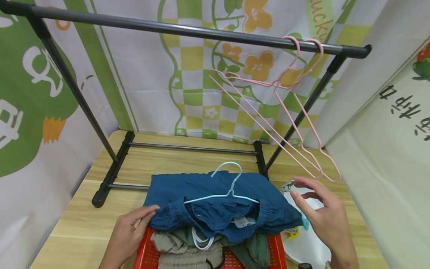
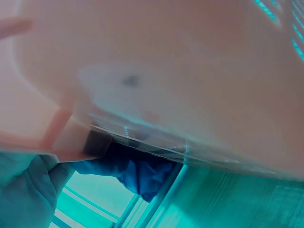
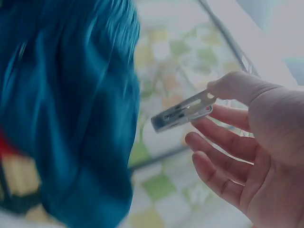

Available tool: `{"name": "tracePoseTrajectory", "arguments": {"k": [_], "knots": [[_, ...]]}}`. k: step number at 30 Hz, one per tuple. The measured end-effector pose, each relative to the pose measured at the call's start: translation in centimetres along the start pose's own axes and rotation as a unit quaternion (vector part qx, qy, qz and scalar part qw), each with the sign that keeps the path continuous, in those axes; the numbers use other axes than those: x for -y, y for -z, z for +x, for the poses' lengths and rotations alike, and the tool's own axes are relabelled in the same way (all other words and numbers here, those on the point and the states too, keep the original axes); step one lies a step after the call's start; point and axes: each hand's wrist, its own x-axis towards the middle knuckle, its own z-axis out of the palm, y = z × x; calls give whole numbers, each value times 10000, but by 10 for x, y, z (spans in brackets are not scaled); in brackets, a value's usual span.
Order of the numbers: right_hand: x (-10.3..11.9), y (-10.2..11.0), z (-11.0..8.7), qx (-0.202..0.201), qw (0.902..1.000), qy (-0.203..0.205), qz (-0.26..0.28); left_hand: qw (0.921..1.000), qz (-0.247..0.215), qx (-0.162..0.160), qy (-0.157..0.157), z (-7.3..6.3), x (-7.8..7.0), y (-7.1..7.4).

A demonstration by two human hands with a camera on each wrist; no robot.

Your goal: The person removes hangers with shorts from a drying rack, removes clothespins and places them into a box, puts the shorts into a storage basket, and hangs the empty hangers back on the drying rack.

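Note:
Dark blue elastic-waist garment (image 1: 215,183) lies spread over the front of a red basket, with a light blue hanger (image 1: 231,186) set inside its waist opening and the hook upward. My left hand (image 1: 129,231) pinches the left end of the waistband between thumb and fingers. Off the garment's right side, my right hand (image 1: 322,213) holds a metal clothespin (image 3: 183,113) between thumb and index finger, its tip toward the cloth but apart from it. A small teal piece (image 1: 305,222) shows at the waistband's right end. The left wrist view is mostly blocked by a blurred pale surface.
A black clothes rack (image 1: 188,28) stands behind, with two pink hangers (image 1: 285,86) at its right end. The red basket (image 1: 280,250) holds beige and green clothes (image 1: 191,257). A white bowl (image 1: 312,243) with a yellow item (image 1: 291,234) stands at right.

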Motion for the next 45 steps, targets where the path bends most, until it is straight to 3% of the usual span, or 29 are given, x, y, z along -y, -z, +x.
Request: {"name": "tracePoseTrajectory", "arguments": {"k": [5, 10, 15, 23, 32, 34, 36, 41, 45], "knots": [[-32, 9, -14, 128, 9953, -723, -635, 10000, -73, -4, -63, 0, 1, 0], [-65, 13, -26, 665, 9878, -953, -1040, 10000, -68, -33, -51, 0, 1, 0], [-90, 16, -36, 1295, 9726, -1388, -1341, 10000, 5, -17, -21, -1, 0, 1], [-107, 16, -41, 2354, 9470, -1882, -1107, 9999, -113, -56, -100, 0, 1, 0], [-114, 16, -42, 2766, 9308, -1994, -1314, 10000, 30, -1, 24, -1, 0, -1], [-111, 16, -41, 2761, 9311, -1976, -1335, 10000, 24, 16, 10, 0, 0, -1], [-105, 15, -39, 2597, 9401, -1808, -1265, 10000, 13, 30, 5, 1, 0, -1], [-77, 13, -29, 2073, 9726, -892, -565, 9999, 44, 136, -25, 1, 0, 1], [-55, 11, -20, 2151, 9758, -388, 39, 9991, 154, 363, -181, 2, 0, 5]]}}
